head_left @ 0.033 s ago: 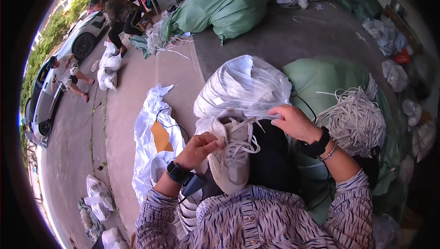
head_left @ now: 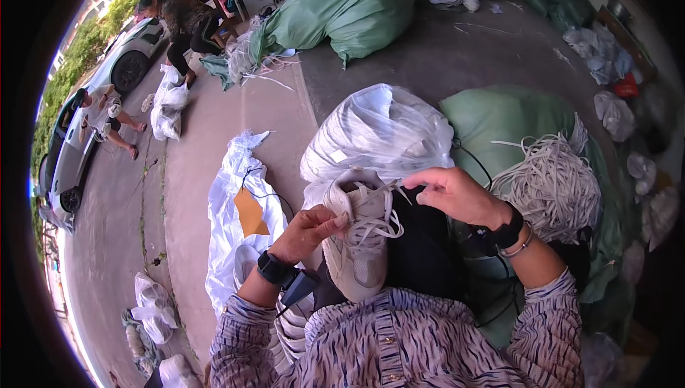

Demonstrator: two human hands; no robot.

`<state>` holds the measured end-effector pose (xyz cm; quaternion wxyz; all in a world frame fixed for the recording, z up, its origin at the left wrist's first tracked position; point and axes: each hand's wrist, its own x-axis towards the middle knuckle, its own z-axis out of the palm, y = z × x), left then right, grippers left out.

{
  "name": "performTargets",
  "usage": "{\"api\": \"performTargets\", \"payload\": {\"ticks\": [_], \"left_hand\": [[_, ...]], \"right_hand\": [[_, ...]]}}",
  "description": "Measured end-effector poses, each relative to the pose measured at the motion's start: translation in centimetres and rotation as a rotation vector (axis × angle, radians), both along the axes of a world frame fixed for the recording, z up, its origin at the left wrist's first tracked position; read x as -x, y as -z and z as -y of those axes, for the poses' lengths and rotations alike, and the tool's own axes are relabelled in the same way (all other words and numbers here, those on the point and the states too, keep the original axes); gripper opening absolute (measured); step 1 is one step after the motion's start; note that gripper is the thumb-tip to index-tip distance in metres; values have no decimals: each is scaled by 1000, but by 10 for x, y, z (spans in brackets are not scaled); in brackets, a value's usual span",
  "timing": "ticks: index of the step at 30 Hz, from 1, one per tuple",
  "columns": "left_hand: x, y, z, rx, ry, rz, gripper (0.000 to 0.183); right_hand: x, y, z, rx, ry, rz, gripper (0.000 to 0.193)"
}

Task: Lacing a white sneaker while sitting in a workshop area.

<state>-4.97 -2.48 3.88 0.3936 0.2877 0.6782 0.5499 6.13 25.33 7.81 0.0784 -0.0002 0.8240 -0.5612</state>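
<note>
A cream and light-grey sneaker lies on my lap with its toe toward me. Its white shoelace is threaded through the front and hangs in loose loops to the right side. My left hand is closed on the left edge of the shoe's opening, thumb on top. Beside the opening on the right, my right hand has its fingers curled at the upper end of the lace; the exact pinch is hard to see. A thick bundle of off-white laces sits right of my right wrist.
Just beyond the shoe stands a clear plastic bag of pale things, against a green sack. A white plastic sheet with an orange-brown piece lies left. Farther off are a big green sack and two people seated near parked cars.
My right hand has shifted slightly left, closer to the shoe's opening. My left hand and the sneaker stay nearly where they were.
</note>
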Motion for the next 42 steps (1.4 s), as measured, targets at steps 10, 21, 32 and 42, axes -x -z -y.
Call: {"api": "performTargets", "payload": {"ticks": [10, 21, 32, 42], "left_hand": [[6, -9, -2, 40, 11, 8, 33], [58, -12, -32, 274, -78, -119, 51], [95, 31, 48, -82, -154, 388, 30], [68, -17, 2, 341, 5, -245, 50]], "right_hand": [[-89, -117, 102, 880, -894, -627, 56], [-64, -94, 94, 1308, -1051, -301, 45], [-8, -20, -1, 420, 227, -53, 18], [66, 21, 62, 353, 30, 281, 57]]}}
